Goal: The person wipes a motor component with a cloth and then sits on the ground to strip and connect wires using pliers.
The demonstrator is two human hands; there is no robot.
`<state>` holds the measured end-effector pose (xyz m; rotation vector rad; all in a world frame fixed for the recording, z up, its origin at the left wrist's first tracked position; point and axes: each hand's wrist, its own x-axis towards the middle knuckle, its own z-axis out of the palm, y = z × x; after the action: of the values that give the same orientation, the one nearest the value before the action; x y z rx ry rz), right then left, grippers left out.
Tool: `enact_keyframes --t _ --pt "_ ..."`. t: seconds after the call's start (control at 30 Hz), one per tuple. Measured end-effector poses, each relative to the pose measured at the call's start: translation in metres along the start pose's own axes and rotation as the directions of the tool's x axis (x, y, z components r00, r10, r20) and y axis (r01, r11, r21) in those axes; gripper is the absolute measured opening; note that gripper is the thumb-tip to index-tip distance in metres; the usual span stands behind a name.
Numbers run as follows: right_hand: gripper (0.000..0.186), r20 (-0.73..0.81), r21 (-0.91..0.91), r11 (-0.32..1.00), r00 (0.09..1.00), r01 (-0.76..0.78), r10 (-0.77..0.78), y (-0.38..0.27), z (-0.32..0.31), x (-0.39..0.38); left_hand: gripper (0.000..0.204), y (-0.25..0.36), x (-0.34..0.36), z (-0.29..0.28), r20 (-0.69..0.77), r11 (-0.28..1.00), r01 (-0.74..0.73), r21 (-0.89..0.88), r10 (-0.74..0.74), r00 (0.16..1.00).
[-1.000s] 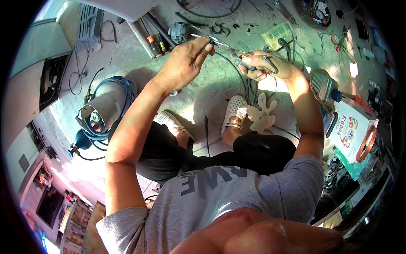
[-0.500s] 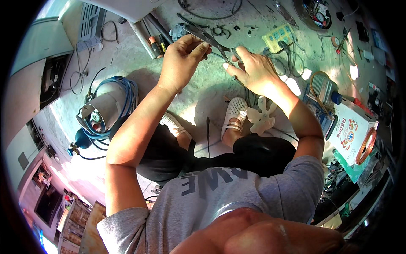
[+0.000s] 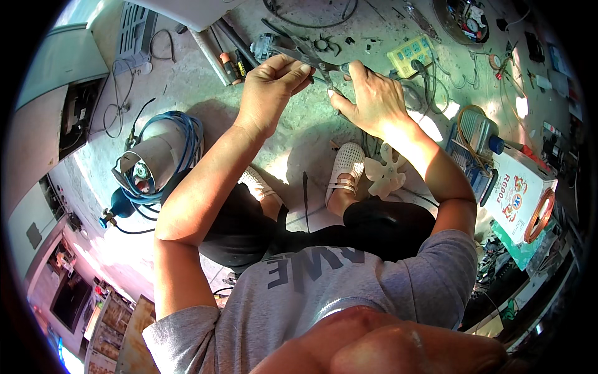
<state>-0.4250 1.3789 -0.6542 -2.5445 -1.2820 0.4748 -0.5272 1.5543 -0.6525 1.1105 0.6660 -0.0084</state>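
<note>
My right hand (image 3: 378, 100) grips the handles of a pair of dark scissors (image 3: 321, 65). Their blades stand apart and point to the far left, over my left fingertips. With thumb and fingers pressed together, my left hand (image 3: 271, 87) pinches at the blades; whatever lies in that pinch is too small to make out. Just beyond the left hand, a small grey motor-like part (image 3: 264, 46) lies on the floor. An orange-handled tool (image 3: 228, 65) rests beside it, near dark and pale tubes.
A white fan blade (image 3: 385, 171) lies by my right shoe. Further right are a yellow power strip (image 3: 411, 55), a clear jug (image 3: 476, 134) and a white box (image 3: 520, 193). On the left, blue hose (image 3: 187, 134) loops round a grey cylinder (image 3: 159, 156). Loose cables cross the floor.
The scissors' blades and handles have spread further apart, with my right thumb and fingers opening along with them. My left hand has shifted slightly to the right and down.
</note>
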Motion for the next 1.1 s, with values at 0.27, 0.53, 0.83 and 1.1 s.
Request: enact_keyframes --t 0.27,0.53,0.83,1.1 --pt "0.043 0.005 -0.033 0.999 1.0 -0.001 0.001 -0.001 -0.002 0.001 0.013 -0.005 -0.001 0.004 -0.044 0.999 -0.034 -0.007 0.034 0.998" --pt "0.042 -0.046 -0.083 0.996 0.998 0.026 -0.03 0.002 0.001 0.0 0.013 -0.007 0.002 0.004 -0.05 0.998 -0.059 -0.002 0.059 0.997" --pt "0.039 -0.051 -0.115 0.993 0.999 0.009 -0.015 0.004 0.001 0.001 0.014 -0.004 0.002 0.003 -0.063 0.999 -0.042 -0.024 0.04 0.997" --pt "0.044 0.091 0.425 0.896 0.991 -0.13 0.101 0.005 -0.004 0.004 0.017 -0.002 0.001 0.006 -0.058 0.99 -0.106 -0.096 0.1 0.993"
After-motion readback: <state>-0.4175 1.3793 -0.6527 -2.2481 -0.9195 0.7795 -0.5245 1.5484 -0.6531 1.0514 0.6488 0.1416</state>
